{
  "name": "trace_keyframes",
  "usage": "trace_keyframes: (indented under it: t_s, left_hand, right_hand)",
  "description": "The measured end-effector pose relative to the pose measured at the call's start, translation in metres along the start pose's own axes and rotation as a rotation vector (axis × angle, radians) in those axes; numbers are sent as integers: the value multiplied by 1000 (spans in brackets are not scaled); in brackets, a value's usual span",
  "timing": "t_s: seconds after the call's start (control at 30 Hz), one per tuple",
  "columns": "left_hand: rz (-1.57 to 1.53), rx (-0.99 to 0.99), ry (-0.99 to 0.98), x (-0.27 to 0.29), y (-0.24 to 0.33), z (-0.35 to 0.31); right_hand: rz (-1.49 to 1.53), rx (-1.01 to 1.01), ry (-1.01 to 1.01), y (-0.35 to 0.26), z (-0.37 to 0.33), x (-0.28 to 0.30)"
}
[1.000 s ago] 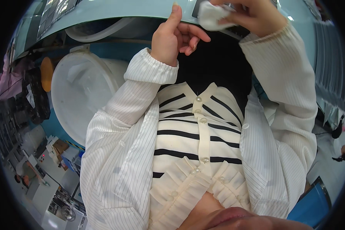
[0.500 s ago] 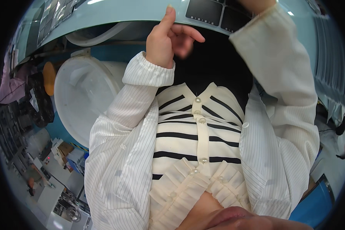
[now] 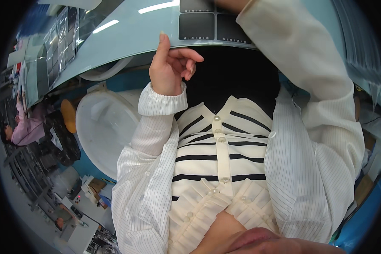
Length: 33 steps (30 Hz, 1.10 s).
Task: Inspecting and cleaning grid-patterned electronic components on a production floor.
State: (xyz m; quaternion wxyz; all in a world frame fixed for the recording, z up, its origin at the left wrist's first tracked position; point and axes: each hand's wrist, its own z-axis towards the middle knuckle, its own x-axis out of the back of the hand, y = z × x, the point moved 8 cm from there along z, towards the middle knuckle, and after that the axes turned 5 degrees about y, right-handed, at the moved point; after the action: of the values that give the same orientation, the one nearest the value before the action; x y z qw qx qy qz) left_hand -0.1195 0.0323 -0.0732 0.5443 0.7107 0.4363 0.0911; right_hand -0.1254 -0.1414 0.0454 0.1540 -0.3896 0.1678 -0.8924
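My left hand (image 3: 171,70) is raised just in front of the edge of a pale glossy table (image 3: 127,36). Its thumb points up, the fingers are loosely bent and apart, and nothing is in it. To the right of that hand, a sheet with dark rectangular panels (image 3: 197,26) and rows of small pale marks lies at the table's edge. My right hand (image 3: 232,5) reaches over this sheet at the top of the view. Only a blurred part near the wrist shows; its fingers are out of view.
Shiny film-covered dark panels (image 3: 63,44) lie on the table's left. A stack of clear sheets (image 3: 362,51) stands at the right. Below the table on the left are a large white tub (image 3: 106,127), an orange stool (image 3: 69,116) and a black bag (image 3: 63,139). A person in pink (image 3: 28,129) is farther left.
The view has shifted, bringing more of the panelled sheet and the left side into sight. My left hand's fingers have curled in slightly; my right hand has slid farther out at the top.
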Motion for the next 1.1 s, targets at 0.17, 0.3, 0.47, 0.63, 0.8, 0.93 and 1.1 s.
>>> trace_keyframes:
  t_s: [0.17, 0.3, 0.47, 0.63, 0.8, 0.93, 1.1]
  left_hand:
    - [-26, 13, -1, -2, 3, -3]
    - [-5, 14, 18, 4, 3, -1]
    - [-71, 2, 46, 9, 0, -3]
    - [-30, -3, 10, 4, 3, 1]
    - [-78, -1, 77, 14, -3, -3]
    - [-26, 0, 62, 13, 2, -4]
    - [-5, -25, 31, 4, 4, 1]
  right_hand:
    - [-71, -11, -51, -1, 10, 3]
    - [-120, -167, -100, 25, 18, 2]
    - [184, 46, -172, -37, -5, -20]
    - [-113, -118, 20, 29, 9, 4]
    - [-174, 365, -59, -97, -46, 10]
    - [-3, -152, 40, -6, -42, 53]
    - [-173, -212, 192, 0, -65, 71]
